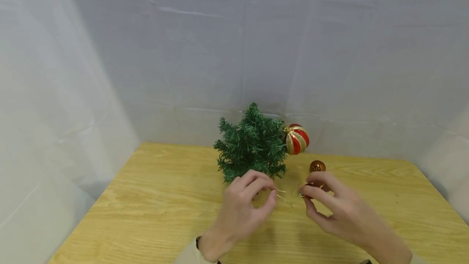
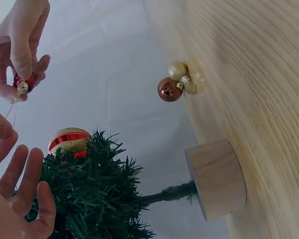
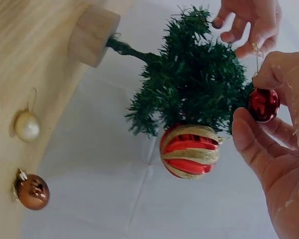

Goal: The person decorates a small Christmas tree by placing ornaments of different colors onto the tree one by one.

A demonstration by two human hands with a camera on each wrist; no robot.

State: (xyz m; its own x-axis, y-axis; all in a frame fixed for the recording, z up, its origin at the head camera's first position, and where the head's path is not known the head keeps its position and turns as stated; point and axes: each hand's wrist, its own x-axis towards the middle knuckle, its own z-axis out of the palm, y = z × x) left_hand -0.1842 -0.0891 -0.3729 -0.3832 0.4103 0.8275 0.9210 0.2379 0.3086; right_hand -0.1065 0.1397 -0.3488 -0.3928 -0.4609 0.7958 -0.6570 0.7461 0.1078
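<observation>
Just before the tree [image 1: 252, 144], red bauble [image 3: 263, 104] pinched in right hand [image 1: 335, 207], its thread [image 1: 283, 196] between left hand's [image 1: 243, 209] fingertips.

A small green artificial tree [image 1: 252, 144] stands on a round wooden base [image 2: 216, 178] at the centre of a pale wood table [image 1: 154, 199]. A red-and-gold striped bauble [image 1: 296, 138] hangs at the tree's three o'clock. A copper bauble [image 1: 317, 166] and a pale gold bauble [image 3: 28, 126] lie at its four o'clock. White sheeting [image 1: 183, 52] backs the scene.
</observation>
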